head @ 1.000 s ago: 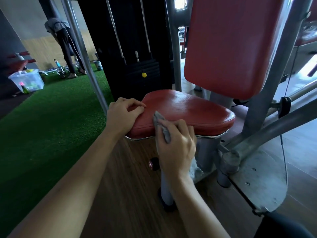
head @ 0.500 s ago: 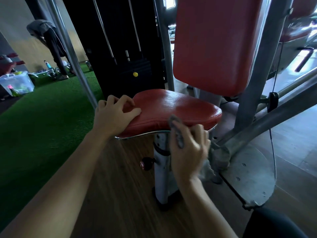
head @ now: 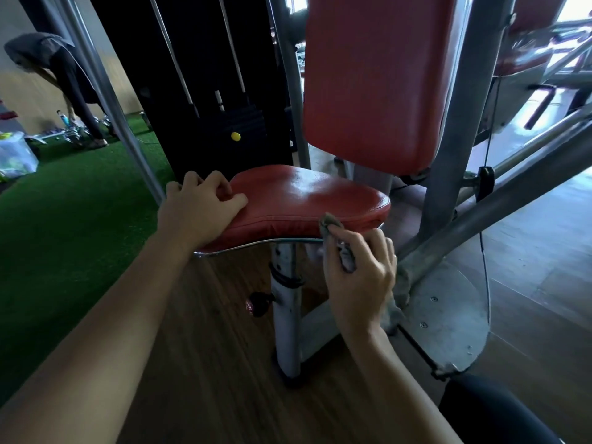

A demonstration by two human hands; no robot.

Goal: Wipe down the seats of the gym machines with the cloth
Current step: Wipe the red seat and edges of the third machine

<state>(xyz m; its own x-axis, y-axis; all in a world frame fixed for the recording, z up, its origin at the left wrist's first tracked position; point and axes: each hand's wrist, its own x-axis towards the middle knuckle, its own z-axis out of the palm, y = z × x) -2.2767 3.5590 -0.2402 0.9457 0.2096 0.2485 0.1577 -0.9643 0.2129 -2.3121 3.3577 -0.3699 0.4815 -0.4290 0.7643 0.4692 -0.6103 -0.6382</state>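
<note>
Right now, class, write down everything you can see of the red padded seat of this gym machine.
The red padded seat looks like glossy vinyl, rounded and seamed along its side, level on a chrome rim atop a grey metal post. The left hand holds its narrow end; the right hand presses a grey cloth against its front edge.

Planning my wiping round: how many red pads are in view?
3: the seat in the middle, the backrest upright behind it, and a pad on another machine at upper right. More may be hidden behind the frames.
</note>
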